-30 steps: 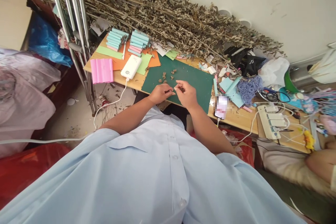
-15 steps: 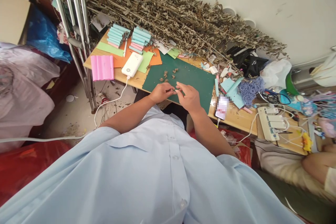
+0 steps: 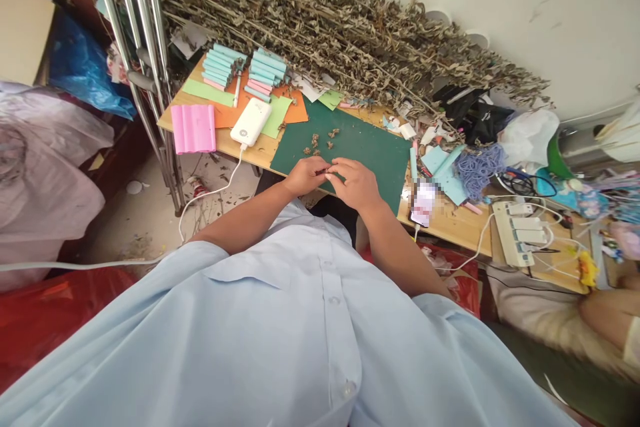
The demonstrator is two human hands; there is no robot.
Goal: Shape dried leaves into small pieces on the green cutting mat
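My left hand [image 3: 306,177] and my right hand [image 3: 354,181] meet over the near edge of a dark green mat [image 3: 370,147]. The left fingers are closed in a pinch around a small brown bit that looks like dried leaf, mostly hidden by the fingers. My right thumb and fingertips close on the same spot, touching the left fingertips. Just beyond my hands, several small brown dried leaf clumps [image 3: 315,140] lie on the mat.
Rolled blue and pink paper tubes [image 3: 267,67] are stacked at the back left, near a white power bank [image 3: 251,121] and pink paper [image 3: 193,128]. Dried plant stalks [image 3: 320,20] lean behind. Right are a phone [image 3: 423,203] and power strip [image 3: 515,233]; metal crutches [image 3: 145,73] stand left.
My right hand has shifted slightly left, and its fingers have come down closer over the left fingertips. The clumps on the mat have not moved.
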